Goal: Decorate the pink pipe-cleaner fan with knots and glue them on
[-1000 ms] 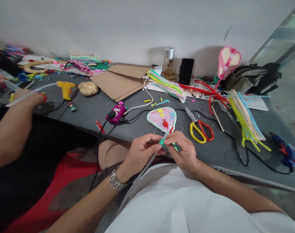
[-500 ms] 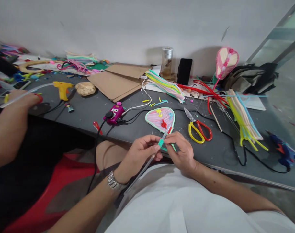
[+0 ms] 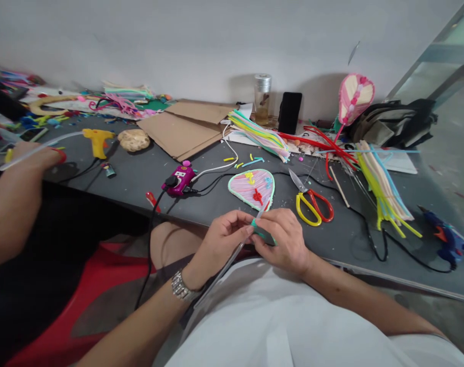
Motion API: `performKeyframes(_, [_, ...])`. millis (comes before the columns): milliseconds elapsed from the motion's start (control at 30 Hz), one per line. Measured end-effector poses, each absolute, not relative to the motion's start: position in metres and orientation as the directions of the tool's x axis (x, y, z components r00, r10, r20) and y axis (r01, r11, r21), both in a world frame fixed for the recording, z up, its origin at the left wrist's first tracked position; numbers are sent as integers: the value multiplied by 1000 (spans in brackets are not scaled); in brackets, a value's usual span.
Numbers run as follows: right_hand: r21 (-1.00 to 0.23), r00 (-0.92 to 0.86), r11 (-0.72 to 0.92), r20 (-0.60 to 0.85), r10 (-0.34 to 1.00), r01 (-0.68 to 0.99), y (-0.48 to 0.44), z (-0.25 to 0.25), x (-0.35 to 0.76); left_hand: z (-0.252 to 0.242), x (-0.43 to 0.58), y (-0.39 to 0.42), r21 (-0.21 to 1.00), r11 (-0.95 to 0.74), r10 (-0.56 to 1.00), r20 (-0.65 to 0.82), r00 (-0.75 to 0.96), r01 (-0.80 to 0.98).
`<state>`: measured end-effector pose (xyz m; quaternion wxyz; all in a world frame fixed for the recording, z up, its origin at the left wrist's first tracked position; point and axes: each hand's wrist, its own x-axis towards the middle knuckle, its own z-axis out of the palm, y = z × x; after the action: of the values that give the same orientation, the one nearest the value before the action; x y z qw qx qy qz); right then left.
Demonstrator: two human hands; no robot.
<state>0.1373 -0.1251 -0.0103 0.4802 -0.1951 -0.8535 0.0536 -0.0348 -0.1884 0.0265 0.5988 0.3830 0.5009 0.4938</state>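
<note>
My left hand (image 3: 224, 235) is closed around a long clear glue stick (image 3: 229, 262), which slants from my lap up toward the table edge. Around the stick, between my fingertips, is a coil of green pipe cleaner (image 3: 253, 223). The fingers of my right hand (image 3: 284, 238) are bent over the green pipe cleaner and cover part of it. Just beyond both hands lies a heart-shaped pink panel (image 3: 250, 188) with a pale green border and small yellow, blue and red shapes. Scissors (image 3: 311, 206) with yellow and red handles rest to its right.
Bundles of pipe cleaners (image 3: 386, 186), a blue glue gun (image 3: 445, 237) and its cord occupy the right. Leftward are a purple power socket (image 3: 178, 179), cardboard (image 3: 186, 130) and a yellow glue gun (image 3: 99, 142). Another person's arm (image 3: 16, 204) reaches in at far left.
My right hand has turned and closed further over the green pipe cleaner, with its fingers now nearer the stick. My left hand has hardly moved.
</note>
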Motion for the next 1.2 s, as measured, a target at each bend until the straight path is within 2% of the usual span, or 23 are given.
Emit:
performKeyframes(367, [-270, -430, 936, 835, 344, 224, -123, -9, 139, 38, -43, -184, 987, 121, 990, -112, 90, -102])
performKeyframes(767, [-313, -422, 945, 847, 324, 97, -120, -9, 140, 45, -46, -177, 994, 110, 983, -107, 152, -11])
performKeyframes(1000, [-275, -420, 960, 866, 272, 54, -117, -6, 141, 46, -43, -174, 997, 74, 988, -74, 139, 7])
performKeyframes(1200, [-264, -418, 964, 872, 253, 33, -115, -6, 143, 41, -43, -172, 996, 76, 985, -67, 160, -51])
